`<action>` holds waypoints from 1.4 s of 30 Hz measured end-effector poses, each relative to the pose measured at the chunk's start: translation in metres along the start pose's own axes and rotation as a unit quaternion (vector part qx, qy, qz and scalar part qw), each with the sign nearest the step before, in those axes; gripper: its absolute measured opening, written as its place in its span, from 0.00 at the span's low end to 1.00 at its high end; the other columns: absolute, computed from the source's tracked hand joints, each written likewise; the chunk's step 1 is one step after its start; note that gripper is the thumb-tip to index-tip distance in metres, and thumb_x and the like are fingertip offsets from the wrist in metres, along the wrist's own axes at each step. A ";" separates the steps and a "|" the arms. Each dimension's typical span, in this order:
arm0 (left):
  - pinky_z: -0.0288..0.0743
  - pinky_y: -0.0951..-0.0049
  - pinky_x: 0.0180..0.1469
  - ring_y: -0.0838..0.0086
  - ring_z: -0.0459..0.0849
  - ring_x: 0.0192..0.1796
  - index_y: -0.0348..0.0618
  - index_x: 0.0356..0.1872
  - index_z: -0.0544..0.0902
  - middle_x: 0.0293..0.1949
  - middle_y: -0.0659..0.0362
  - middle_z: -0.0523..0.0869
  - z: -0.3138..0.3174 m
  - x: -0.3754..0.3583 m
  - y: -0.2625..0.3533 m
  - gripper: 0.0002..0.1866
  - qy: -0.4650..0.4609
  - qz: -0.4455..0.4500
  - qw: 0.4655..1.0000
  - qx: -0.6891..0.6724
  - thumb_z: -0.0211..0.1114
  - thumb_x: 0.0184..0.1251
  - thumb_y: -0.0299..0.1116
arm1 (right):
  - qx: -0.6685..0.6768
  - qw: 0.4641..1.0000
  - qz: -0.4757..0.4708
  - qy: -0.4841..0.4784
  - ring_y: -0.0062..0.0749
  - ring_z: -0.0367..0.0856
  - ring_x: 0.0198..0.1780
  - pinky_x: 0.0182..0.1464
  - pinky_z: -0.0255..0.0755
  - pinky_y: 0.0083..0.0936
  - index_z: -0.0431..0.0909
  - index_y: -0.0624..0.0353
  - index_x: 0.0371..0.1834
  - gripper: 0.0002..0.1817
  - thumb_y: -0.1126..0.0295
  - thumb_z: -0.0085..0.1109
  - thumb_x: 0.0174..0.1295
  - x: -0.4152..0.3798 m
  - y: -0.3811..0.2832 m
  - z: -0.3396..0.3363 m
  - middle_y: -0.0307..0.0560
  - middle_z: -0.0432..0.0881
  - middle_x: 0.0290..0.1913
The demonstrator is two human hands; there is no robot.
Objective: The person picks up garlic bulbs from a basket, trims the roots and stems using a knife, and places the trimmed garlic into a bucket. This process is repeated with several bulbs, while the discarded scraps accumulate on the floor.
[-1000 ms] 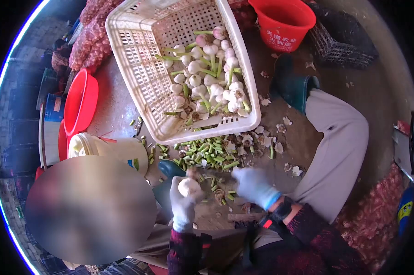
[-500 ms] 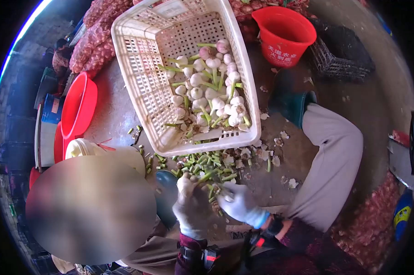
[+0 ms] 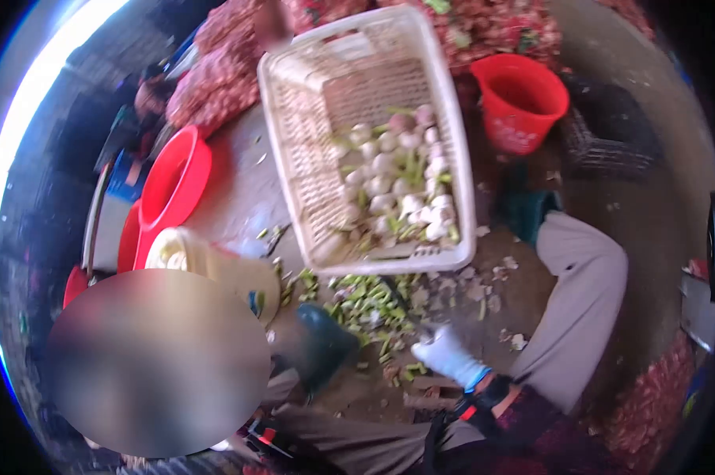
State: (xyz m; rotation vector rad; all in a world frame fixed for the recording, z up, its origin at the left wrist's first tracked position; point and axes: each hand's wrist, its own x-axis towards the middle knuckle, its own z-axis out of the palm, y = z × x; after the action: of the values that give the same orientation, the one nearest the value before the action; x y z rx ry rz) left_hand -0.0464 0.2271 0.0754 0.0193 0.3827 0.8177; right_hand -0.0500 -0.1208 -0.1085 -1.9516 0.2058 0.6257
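Observation:
My right hand point(image 3: 446, 354), in a white glove with a blue cuff, is closed round a dark, thin tool point(image 3: 401, 299) that points up and left over cut green stems point(image 3: 365, 309). The tool is blurred. My left hand is not visible; only its wrist strap point(image 3: 269, 437) shows, beside a large blurred oval. Above the stems, a white plastic crate point(image 3: 466, 198) holds many garlic bulbs point(image 3: 385, 164) with short green stalks, towards its lower right part.
A red bucket point(image 3: 519, 107) and a black crate point(image 3: 610, 150) stand at upper right. Red tubs point(image 3: 171, 186) and a cream bucket point(image 3: 235, 273) are at left. Net sacks point(image 3: 219, 75) lie behind. A person point(image 3: 150, 95) sits at upper left.
My left hand has left the stems, its wrist moving down and left. My right hand has shifted right, with the dark tool now showing. The view has shifted, and the crate appears further right.

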 end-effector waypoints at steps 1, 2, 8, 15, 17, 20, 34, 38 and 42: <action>0.71 0.59 0.63 0.58 0.74 0.58 0.26 0.61 0.66 0.57 0.45 0.75 -0.008 0.015 -0.023 0.23 -0.106 -0.065 0.986 0.113 0.54 0.70 0.30 | 0.011 1.000 0.013 -0.007 0.44 0.83 0.30 0.36 0.74 0.37 0.80 0.61 0.34 0.17 0.59 0.59 0.49 -0.006 -0.018 -0.011 0.55 0.83 0.26; 0.73 0.60 0.61 0.58 0.76 0.57 0.27 0.59 0.70 0.55 0.46 0.77 -0.022 0.036 -0.045 0.20 -0.212 -0.123 0.943 0.223 0.56 0.70 0.29 | 0.089 0.996 -0.010 0.008 0.43 0.84 0.31 0.37 0.74 0.37 0.81 0.61 0.34 0.16 0.59 0.58 0.50 -0.003 -0.012 -0.004 0.55 0.84 0.28; 0.79 0.71 0.35 0.66 0.84 0.32 0.36 0.50 0.75 0.34 0.53 0.84 -0.068 0.087 -0.296 0.17 -0.160 -0.324 0.681 0.637 0.61 0.66 0.36 | 0.193 0.979 -0.039 0.052 0.34 0.79 0.26 0.32 0.73 0.32 0.82 0.59 0.37 0.14 0.62 0.67 0.53 0.002 -0.005 -0.021 0.47 0.82 0.25; 0.80 0.68 0.32 0.65 0.81 0.27 0.36 0.41 0.77 0.29 0.54 0.81 -0.169 0.171 -0.414 0.11 -0.118 -0.332 0.619 0.702 0.61 0.63 0.33 | 0.157 0.985 0.060 0.045 0.18 0.64 0.24 0.27 0.67 0.31 0.77 0.61 0.27 0.13 0.63 0.66 0.53 0.012 -0.010 -0.044 0.35 0.69 0.16; 0.80 0.66 0.34 0.65 0.81 0.30 0.35 0.42 0.78 0.30 0.54 0.81 -0.171 0.167 -0.407 0.10 -0.146 -0.338 0.616 0.696 0.57 0.59 0.23 | 0.203 0.975 0.076 0.043 0.24 0.71 0.24 0.29 0.69 0.32 0.78 0.61 0.31 0.12 0.64 0.64 0.53 0.017 -0.023 -0.053 0.41 0.74 0.20; 0.80 0.65 0.45 0.62 0.82 0.41 0.33 0.51 0.74 0.39 0.52 0.81 -0.123 0.110 -0.364 0.22 -0.201 -0.365 0.629 0.657 0.53 0.50 0.16 | 0.184 0.981 0.022 0.057 0.29 0.77 0.24 0.29 0.70 0.33 0.80 0.60 0.36 0.12 0.64 0.62 0.53 0.022 -0.002 -0.039 0.47 0.80 0.22; 0.77 0.76 0.48 0.75 0.81 0.45 0.39 0.54 0.70 0.44 0.59 0.81 -0.068 -0.101 -0.122 0.26 -0.300 -0.235 0.594 0.708 0.68 0.55 0.32 | -0.168 0.922 -0.341 0.075 0.48 0.79 0.26 0.28 0.72 0.41 0.72 0.53 0.27 0.12 0.70 0.66 0.41 -0.042 -0.049 -0.048 0.46 0.76 0.26; 0.76 0.78 0.45 0.78 0.81 0.42 0.39 0.50 0.73 0.40 0.60 0.81 -0.077 -0.103 -0.118 0.21 -0.277 -0.214 0.574 0.740 0.62 0.59 0.39 | -0.189 0.917 -0.345 0.072 0.48 0.79 0.26 0.27 0.72 0.41 0.73 0.52 0.28 0.11 0.70 0.65 0.41 -0.047 -0.038 -0.040 0.46 0.76 0.26; 0.78 0.79 0.42 0.80 0.81 0.39 0.40 0.46 0.73 0.38 0.62 0.80 -0.101 -0.094 -0.127 0.18 -0.262 -0.192 0.592 0.738 0.64 0.61 0.41 | -0.190 0.926 -0.321 0.065 0.47 0.80 0.27 0.27 0.73 0.41 0.73 0.52 0.29 0.09 0.71 0.63 0.43 -0.030 -0.021 -0.034 0.45 0.76 0.26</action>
State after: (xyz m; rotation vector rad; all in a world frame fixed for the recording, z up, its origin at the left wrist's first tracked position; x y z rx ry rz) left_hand -0.0490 0.0597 -0.0087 1.6764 0.3805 -0.1763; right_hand -0.0551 -0.1453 -0.0651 -2.2616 -0.4994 0.0999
